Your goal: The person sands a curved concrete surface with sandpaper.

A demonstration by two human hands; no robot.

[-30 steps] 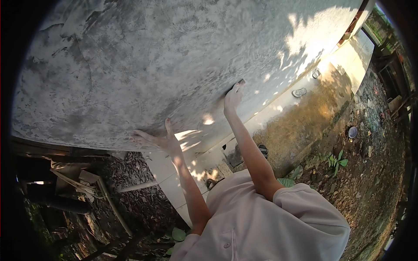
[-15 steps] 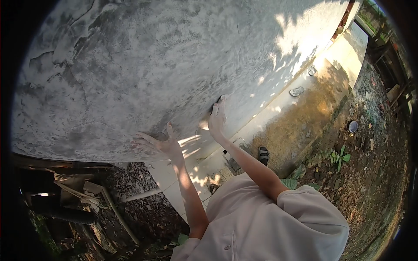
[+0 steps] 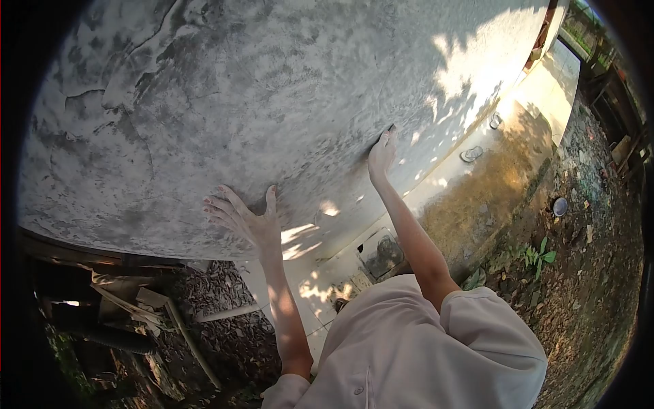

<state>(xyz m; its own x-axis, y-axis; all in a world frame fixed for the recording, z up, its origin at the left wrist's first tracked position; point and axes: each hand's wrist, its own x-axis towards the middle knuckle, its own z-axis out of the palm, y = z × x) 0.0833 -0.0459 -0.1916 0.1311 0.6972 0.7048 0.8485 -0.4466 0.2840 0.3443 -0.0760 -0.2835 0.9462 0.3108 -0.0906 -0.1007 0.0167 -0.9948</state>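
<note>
In front of me rises a grey, blotchy plastered wall [image 3: 225, 116] with cracks at the upper left. My left hand [image 3: 240, 217] lies against its lower part, fingers spread and thumb apart, with nothing seen in it. Farther right, my right hand [image 3: 383, 155] is pressed to the wall with its fingers together. A dark edge [image 3: 392, 127] shows at its fingertips and along its left side, like a thin flat piece under the fingers; most of it is hidden. Both hands look whitish, as if dusty.
A tiled ledge [image 3: 320, 300] runs along the wall's foot, with a square cover [image 3: 381, 252] and a pair of sandals [image 3: 471, 154]. Wood scraps [image 3: 129, 303] lie at the lower left. Leaf-strewn soil [image 3: 572, 286], a small plant [image 3: 539, 258] and a round bowl-like thing [image 3: 560, 206] are at right.
My right hand has slid up and to the right along the wall. My left hand stays near the same place, its fingers more clearly spread. The view has shifted slightly.
</note>
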